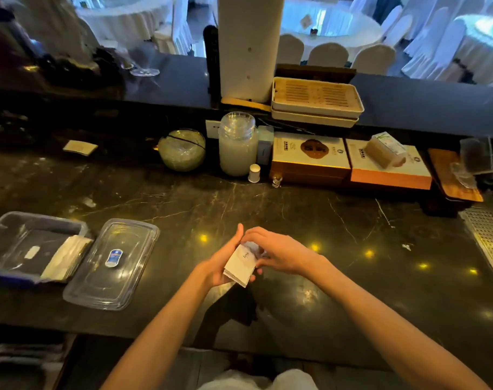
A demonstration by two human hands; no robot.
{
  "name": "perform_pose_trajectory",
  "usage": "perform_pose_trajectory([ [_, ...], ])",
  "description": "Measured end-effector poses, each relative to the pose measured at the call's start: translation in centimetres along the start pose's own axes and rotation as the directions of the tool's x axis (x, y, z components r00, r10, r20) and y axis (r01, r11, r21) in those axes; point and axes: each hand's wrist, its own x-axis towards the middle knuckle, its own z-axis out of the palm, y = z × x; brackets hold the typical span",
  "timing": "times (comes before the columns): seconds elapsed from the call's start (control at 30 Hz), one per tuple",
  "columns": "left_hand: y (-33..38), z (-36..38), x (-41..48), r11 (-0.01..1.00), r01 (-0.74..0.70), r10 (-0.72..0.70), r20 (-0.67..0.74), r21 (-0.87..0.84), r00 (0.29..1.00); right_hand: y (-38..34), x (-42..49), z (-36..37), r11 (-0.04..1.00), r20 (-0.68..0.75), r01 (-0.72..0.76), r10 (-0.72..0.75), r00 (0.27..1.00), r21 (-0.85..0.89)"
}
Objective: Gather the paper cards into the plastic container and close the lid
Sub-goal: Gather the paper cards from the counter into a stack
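— Where are the cards right now?

— Most of them sit as a small stack of cards between both hands, above the middle of the dark desk. The left hand cradles the stack from below and the side, its fingers stretched along the stack's far edge. The right hand comes over from the right, its fingers curled onto the top and right edge of the stack. Both hands are closed on it.

— Which way does the stack point?

— Its long axis runs diagonally, from near-left to far-right, and it tilts so the top face shows to the camera. That face is plain white paper with the small printed word "love".

— And the box?

— The clear plastic container lies at the left edge of the desk, rectangular with rounded corners, its long axis running roughly left to right. A few white cards in the container lean against its right end wall.

— Is it closed?

— No. The lid lies flat on the desk just beside the container on its right, a clear rounded rectangle with a small blue and white sticker in the middle. Its long axis runs near to far.

— What is the desk like?

— Dark polished stone with pale veins, glossy enough to mirror ceiling lights as yellow spots.
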Motion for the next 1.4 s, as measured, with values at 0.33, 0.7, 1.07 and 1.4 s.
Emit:
perform_pose_trajectory([
  [0.33,-1.4,-0.8,-7.8,0.96,-0.276,0.255,-0.245,-0.053,0.935,-7.8,-0.9,1.1,0.993,-0.147,0.037,-0.02,0.989,0.109],
  [0.7,-2.8,-2.2,-20.6,0.877,-0.476,0.445,-0.485,0.065,0.753,-23.1,-1.8,4.9,0.971,-0.267,0.179,-0.216,0.939,-0.158],
  [1.07,-1.9,-3.5,-31.9,0.799,-0.567,0.582,-0.498,0.201,0.643,-34.0,0.3,4.9,0.921,-0.433,0.235,-0.358,0.827,-0.312],
  [1.4,2.3,-9.3,-41.6,0.766,-0.611,0.63,-0.418,0.198,0.655,-43.5,7.8,5.1,0.929,-0.56,0.153,-0.329,0.76,-0.337],
])
